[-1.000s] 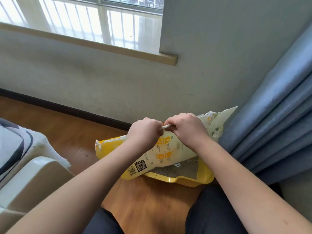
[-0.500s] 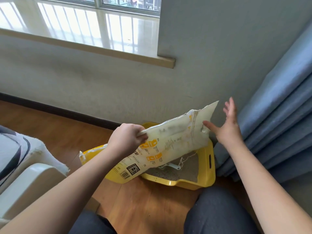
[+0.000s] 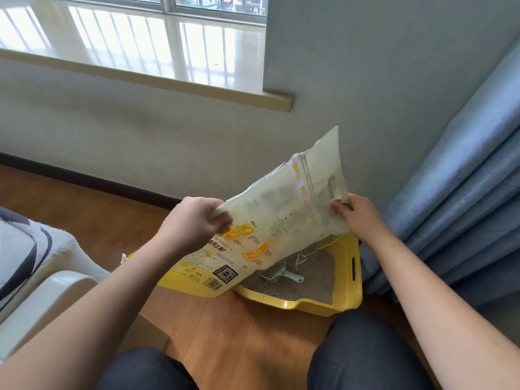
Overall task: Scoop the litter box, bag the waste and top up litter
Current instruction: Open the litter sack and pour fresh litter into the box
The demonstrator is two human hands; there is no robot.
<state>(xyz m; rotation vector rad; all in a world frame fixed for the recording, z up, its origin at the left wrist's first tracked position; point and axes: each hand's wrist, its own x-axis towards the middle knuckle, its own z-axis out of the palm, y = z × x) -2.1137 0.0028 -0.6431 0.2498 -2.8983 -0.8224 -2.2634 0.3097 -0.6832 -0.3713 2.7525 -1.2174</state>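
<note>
Over the yellow litter box (image 3: 355,266), which sits on the wood floor between the wall and the blue curtain (image 3: 461,175), the litter bag (image 3: 275,226) hangs tilted, its base low at the left and its top raised to the right. A moment ago the right hand (image 3: 357,218) was spread wide and off the bag; now it pinches the edge by the top seam, where a loose thread dangles. The left hand (image 3: 194,220) keeps its fist bunched on the bag's upper edge. With both hands holding, the bag looks ready for opening and pouring, so topping up seems next. A pale scoop (image 3: 278,275) lies on the grey litter.
</note>
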